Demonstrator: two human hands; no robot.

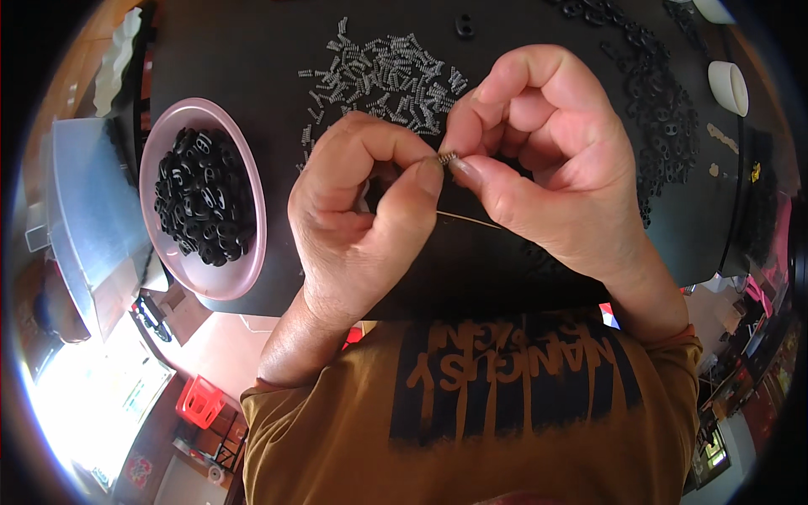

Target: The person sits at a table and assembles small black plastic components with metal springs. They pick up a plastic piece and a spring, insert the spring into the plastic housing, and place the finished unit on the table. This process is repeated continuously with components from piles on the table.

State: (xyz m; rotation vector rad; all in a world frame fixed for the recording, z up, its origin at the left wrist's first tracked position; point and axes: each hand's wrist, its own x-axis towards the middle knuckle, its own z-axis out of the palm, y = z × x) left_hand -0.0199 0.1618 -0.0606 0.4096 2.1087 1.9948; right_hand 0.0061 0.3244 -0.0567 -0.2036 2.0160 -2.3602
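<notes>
Over the dark table, the fingertips of my two hands meet at a small coil spring. My left hand is closed, pinching the spring's left end between thumb and forefinger. From the right, the thumb and forefinger of my right hand close on its other end. A thin tan rod runs from beneath my left thumb toward the base of my right thumb; what grips it is hidden. Just beyond my hands lies a loose heap of small metal springs.
A pink oval bowl at the left contains many small black plastic pieces. More black pieces are spread at the right, and a single black two-holed piece lies at the far side. A white cup stands near the right edge.
</notes>
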